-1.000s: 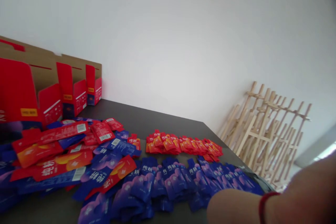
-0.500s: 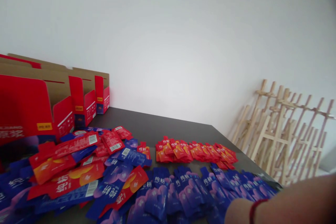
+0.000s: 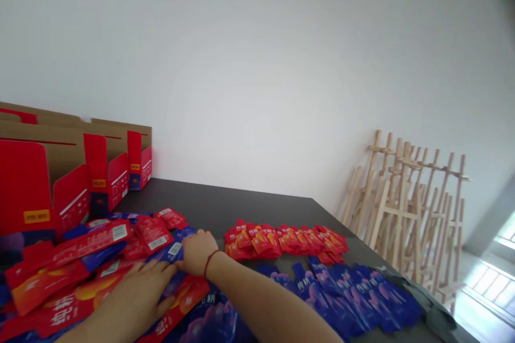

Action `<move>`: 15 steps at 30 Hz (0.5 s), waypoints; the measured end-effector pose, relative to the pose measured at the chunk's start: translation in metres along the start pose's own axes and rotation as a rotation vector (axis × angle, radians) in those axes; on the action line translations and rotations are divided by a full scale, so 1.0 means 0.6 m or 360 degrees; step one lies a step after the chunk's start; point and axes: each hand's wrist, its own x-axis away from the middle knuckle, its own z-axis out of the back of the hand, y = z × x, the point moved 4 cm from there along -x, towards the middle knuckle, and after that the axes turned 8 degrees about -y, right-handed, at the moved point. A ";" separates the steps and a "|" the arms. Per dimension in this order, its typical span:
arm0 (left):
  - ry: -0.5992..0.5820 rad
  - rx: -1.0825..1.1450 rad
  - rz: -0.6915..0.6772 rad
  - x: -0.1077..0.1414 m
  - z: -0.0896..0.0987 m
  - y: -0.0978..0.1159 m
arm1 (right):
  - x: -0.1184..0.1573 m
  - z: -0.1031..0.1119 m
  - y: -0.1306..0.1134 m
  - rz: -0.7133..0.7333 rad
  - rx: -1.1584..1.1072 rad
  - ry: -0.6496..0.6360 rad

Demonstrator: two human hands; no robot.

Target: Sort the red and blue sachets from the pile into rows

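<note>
On the mixed heap at the lower left, my left hand (image 3: 134, 297) lies over the pouches with its fingers stretched out and thumb apart. Beneath those fingers is a blue pouch (image 3: 173, 285), partly covered. My right hand (image 3: 199, 252), with a red cord at the wrist, touches the heap just beyond the left fingertips. Its fingers curl downward, and what they hold, if anything, is hidden. A red pouch (image 3: 187, 296) with orange fruit print lies beside the left thumb. Other red pouches (image 3: 153, 236) lie behind the hands.
Overlapping red pouches (image 3: 261, 241) form a row at mid-table. Nearer, blue pouches (image 3: 350, 295) overlap in another row, partly behind my right forearm. Open red cartons (image 3: 70, 193) stand at left on the dark table (image 3: 225, 201). Wooden easels (image 3: 402, 209) lean against the wall at right.
Both hands now reach onto the mixed heap at the left; before, only one forearm showed at the lower right. The view has shifted a little to the right.
</note>
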 end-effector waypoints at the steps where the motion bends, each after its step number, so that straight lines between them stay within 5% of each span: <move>1: -0.0044 -0.0060 0.0031 -0.003 -0.010 -0.001 | -0.009 -0.009 -0.004 -0.0022 0.0008 -0.0018; 5: 0.0010 -0.0181 0.0066 -0.009 -0.022 -0.023 | -0.028 -0.012 -0.002 -0.0126 -0.0169 0.0077; 10: 0.0111 -0.0289 0.0028 -0.020 -0.020 -0.060 | -0.041 -0.001 0.049 -0.0139 -0.1150 0.0328; 15: 0.0314 -0.0517 0.0008 -0.025 -0.020 -0.095 | -0.023 0.023 0.104 -0.0221 -0.1643 0.0575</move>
